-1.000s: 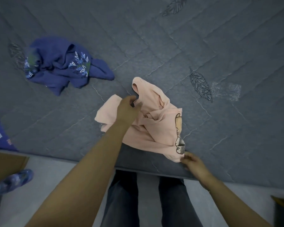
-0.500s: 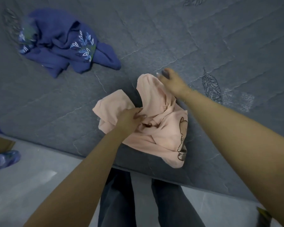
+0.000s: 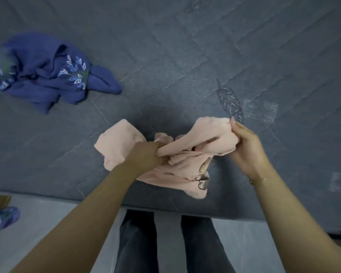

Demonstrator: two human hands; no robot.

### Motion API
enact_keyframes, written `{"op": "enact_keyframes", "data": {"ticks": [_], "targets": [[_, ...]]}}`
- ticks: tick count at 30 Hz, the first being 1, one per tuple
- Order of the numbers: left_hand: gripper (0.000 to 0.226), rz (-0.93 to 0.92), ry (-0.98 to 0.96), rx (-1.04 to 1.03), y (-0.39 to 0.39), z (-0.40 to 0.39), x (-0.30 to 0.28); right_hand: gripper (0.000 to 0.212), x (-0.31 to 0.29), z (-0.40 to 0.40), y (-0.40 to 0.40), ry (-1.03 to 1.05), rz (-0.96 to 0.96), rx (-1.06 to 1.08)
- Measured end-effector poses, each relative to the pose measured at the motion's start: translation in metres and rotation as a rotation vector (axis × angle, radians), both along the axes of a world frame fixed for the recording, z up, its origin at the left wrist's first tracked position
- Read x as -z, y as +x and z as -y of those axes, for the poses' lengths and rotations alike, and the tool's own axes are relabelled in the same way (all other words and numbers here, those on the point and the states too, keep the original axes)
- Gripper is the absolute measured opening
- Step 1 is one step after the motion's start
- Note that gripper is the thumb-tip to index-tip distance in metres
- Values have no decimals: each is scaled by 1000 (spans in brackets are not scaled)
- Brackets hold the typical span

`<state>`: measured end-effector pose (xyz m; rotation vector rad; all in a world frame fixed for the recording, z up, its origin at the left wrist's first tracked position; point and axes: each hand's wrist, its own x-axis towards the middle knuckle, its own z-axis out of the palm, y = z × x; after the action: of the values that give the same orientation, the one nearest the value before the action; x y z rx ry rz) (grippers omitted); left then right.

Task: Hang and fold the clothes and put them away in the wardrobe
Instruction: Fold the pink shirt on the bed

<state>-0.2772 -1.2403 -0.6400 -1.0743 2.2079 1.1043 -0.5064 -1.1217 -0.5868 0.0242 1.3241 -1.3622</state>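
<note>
The pink top (image 3: 171,168) could end up in a worse knot. You hold it by two bunched-up bits, and I can't tell which parts they are. If you pull them apart hard, the twist in the middle may get tighter. It also lies at the near edge of the bed (image 3: 244,56), right above your legs, so a low corner could slip off to the floor.

The pink top is soft, crumpled and folded over itself. It has a small cartoon picture on its near side, close to the bed edge. One flap sticks out on its left side.

Your left hand (image 3: 146,156) is clenched on a fold in the middle of the pink top. Your right hand (image 3: 246,146) grips its far right corner and lifts it a little.

A blue top (image 3: 47,75) with little leaf shapes lies in a heap well away, left of the pink top and farther back. Left of the pink top, down on the floor, is a blue shoe cover (image 3: 2,219).
</note>
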Motion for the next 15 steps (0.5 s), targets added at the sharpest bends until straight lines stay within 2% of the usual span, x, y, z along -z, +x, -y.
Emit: {"op": "enact_keyframes", "data": {"ticks": [2, 5, 8, 11, 15], "targets": [[32, -47, -192, 139, -16, -5, -10, 39, -13, -38, -18, -8, 41, 72], [46, -102, -316, 279, -35, -14, -17, 33, -21, -94, -40, -9, 59, 229], [48, -195, -215, 328, -57, -22, -15, 37, -18, -142, -52, 17, 18, 361], [35, -156, 11, 249, -82, -32, -17, 40, -4, -180, -57, 145, -29, 398], [30, -180, 8, 134, -109, -42, -19, 34, -2, -214, -65, 239, -121, 344]]}}
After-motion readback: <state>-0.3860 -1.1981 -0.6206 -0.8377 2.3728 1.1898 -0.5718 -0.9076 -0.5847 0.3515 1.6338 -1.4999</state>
